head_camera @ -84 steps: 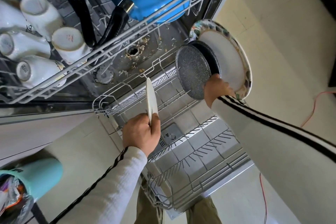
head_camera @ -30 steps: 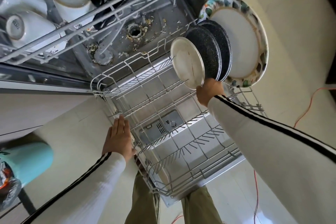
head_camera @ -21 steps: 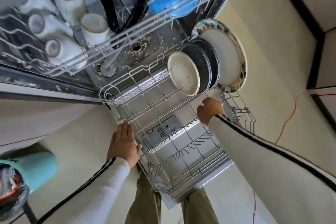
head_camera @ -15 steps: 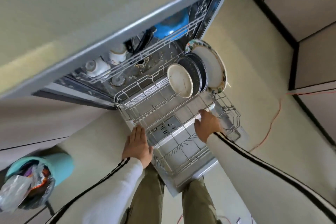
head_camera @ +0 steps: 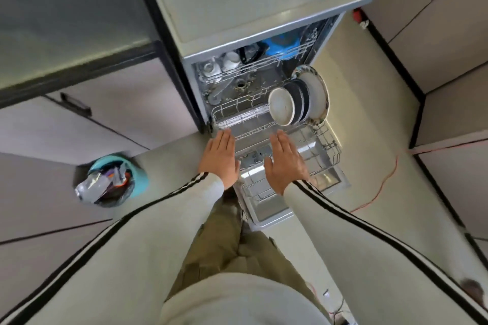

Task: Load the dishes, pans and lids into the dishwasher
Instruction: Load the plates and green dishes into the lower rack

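Observation:
The dishwasher [head_camera: 264,2] stands open with its lower rack [head_camera: 326,145] pulled out over the door. Upright in the rack's far right stand a small white plate [head_camera: 281,109], two dark speckled plates [head_camera: 301,103] and a large flower-rimmed plate [head_camera: 318,92]. The upper rack [head_camera: 253,64] holds white cups [head_camera: 229,59], black handles and a blue pan [head_camera: 282,46]. My left hand [head_camera: 220,157] hovers flat at the rack's left edge, holding nothing. My right hand [head_camera: 286,161] is flat over the rack's middle, fingers straight, empty.
A teal bin [head_camera: 116,179] with a filled bag stands on the floor to the left. Grey cabinets with a dark handle [head_camera: 75,104] run along the left. An orange cable [head_camera: 380,187] trails over the floor to the right. My legs are close to the door's front.
My right hand let go of the plates, now standing in the rack, and drew back. Both hands are flat and empty, and my head has risen, showing the dishwasher's top.

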